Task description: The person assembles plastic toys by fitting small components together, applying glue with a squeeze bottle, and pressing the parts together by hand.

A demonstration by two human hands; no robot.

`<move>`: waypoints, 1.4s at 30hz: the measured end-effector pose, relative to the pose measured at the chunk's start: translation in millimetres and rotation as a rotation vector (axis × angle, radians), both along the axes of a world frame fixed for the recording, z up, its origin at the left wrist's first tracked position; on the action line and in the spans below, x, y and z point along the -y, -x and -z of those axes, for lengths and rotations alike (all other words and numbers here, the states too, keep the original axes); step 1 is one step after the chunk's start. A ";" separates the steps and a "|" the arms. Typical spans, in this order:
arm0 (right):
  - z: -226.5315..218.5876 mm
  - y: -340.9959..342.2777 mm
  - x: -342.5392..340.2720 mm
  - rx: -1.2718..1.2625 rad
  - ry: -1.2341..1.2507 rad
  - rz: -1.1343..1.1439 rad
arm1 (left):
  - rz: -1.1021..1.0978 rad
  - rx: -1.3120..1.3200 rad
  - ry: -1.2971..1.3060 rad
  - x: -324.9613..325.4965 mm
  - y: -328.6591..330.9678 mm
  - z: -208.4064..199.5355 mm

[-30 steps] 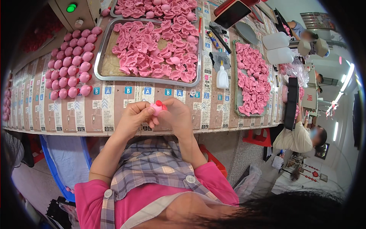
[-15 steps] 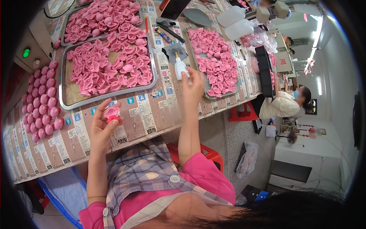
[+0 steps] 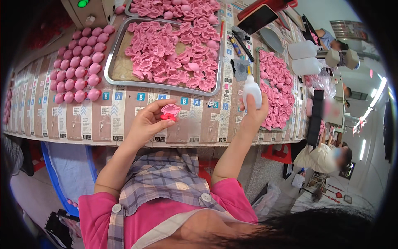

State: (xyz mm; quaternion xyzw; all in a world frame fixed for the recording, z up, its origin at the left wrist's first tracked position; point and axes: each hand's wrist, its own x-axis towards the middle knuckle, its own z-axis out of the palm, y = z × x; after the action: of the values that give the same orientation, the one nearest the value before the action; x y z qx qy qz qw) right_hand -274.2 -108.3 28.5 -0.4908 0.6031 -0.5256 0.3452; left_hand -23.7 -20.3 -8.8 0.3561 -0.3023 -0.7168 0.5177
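Observation:
My left hand pinches a small pink shell-like plastic piece with a red part under it, held above the table's front edge. In my right hand is a white squeeze bottle, upright, its yellowish nozzle pointing up. A metal tray heaped with loose pink pieces lies beyond my left hand. Beside the bottle, a second tray carries more pink pieces. A dark grey cloth lies just behind the bottle.
Rows of pink rounded pieces stand at the left, near a machine with a green light. Toward the back lie a phone, a grey plate and white containers. A person in pale clothes sits at the right.
My right hand has closed round the squeeze bottle and lifted it off the table. My left hand still holds the pink piece. The whole view has turned and shifted.

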 end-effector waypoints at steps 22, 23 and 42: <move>-3.9 -97.8 -47.0 -0.124 0.722 -0.412 | 0.045 0.115 0.031 -4.2 0.3 -2.7; -3.3 -98.4 -46.8 -0.124 0.721 -0.414 | 0.048 0.112 0.027 -4.4 -0.1 -2.7; 1.9 -96.4 -48.7 -0.169 0.710 -0.471 | 0.054 0.097 0.018 -4.4 -0.3 -1.3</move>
State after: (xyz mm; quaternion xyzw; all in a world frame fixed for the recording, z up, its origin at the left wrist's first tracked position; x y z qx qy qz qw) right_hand -177.8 -59.5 26.5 -0.7446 0.2827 -0.5652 0.2148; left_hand -23.4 -15.9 -7.5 0.3774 -0.3430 -0.7097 0.4861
